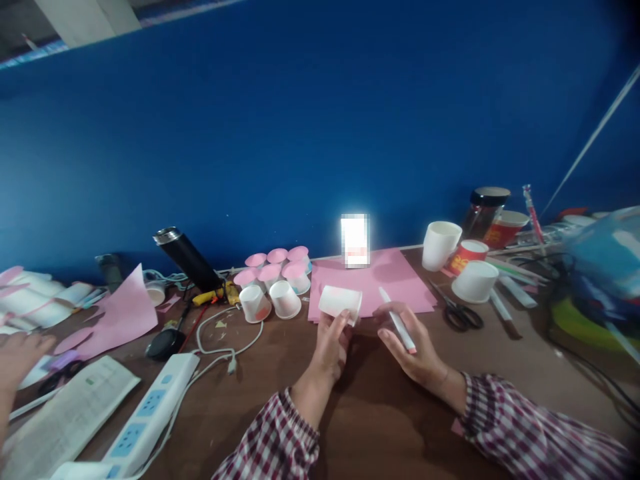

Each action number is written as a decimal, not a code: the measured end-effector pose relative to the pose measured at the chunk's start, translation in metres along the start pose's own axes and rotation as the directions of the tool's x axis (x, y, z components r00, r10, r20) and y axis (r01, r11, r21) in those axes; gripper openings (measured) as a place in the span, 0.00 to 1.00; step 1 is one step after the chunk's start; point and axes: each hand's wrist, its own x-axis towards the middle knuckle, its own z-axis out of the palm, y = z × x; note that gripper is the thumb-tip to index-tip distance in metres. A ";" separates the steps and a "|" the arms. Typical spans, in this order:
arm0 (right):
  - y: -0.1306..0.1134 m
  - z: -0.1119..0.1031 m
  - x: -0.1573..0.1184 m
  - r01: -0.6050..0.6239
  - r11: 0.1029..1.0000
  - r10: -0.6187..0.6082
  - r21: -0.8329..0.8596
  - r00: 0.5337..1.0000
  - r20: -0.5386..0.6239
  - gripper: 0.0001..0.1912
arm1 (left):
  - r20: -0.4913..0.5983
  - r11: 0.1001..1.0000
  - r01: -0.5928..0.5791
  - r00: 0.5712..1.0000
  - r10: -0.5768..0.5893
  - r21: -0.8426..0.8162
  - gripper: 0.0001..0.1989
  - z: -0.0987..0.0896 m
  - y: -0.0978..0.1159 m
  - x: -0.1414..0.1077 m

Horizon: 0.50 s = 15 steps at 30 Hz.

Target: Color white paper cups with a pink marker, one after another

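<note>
My left hand point(334, 343) grips a white paper cup point(340, 301), tipped on its side above the table's front half. To its right, my right hand point(409, 340) holds a white marker point(397, 320) with a reddish end; its pale end points up and away from me. Beyond both hands lie pink paper sheets point(370, 283), partly covered by the cup. Left of them stand two white paper cups point(285, 300) and several cups topped with pink paper discs point(271, 273).
A power strip point(145, 413), cables, a black flask point(186, 260) and another person's hand point(23, 353) are at left. On the right are scissors point(463, 315), a white cup stack point(440, 245), a wide white cup point(475, 281), a red cup point(471, 252) and a lidded jar point(484, 212).
</note>
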 end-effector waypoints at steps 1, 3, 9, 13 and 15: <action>-0.001 0.000 0.000 -0.010 1.000 0.010 0.003 1.000 -0.016 0.08 | 0.006 0.999 -0.023 1.000 0.022 0.029 0.27 0.000 0.001 -0.001; -0.001 0.000 0.001 -0.029 1.000 0.030 0.003 0.999 -0.042 0.08 | 0.059 0.991 -0.066 0.997 0.059 0.119 0.26 0.003 0.003 -0.003; 0.003 -0.001 0.005 -0.088 0.996 0.089 0.022 0.992 -0.087 0.08 | 0.136 0.937 -0.111 0.988 0.069 0.332 0.27 0.009 0.009 -0.021; 0.006 0.000 0.005 -0.115 0.993 0.116 0.025 0.989 -0.086 0.09 | 0.081 0.897 -0.141 0.990 0.118 0.419 0.29 -0.002 0.018 -0.035; 0.006 0.001 0.005 -0.112 0.994 0.113 0.019 0.991 -0.065 0.09 | 0.057 0.864 -0.182 0.983 0.175 0.470 0.28 -0.010 0.026 -0.037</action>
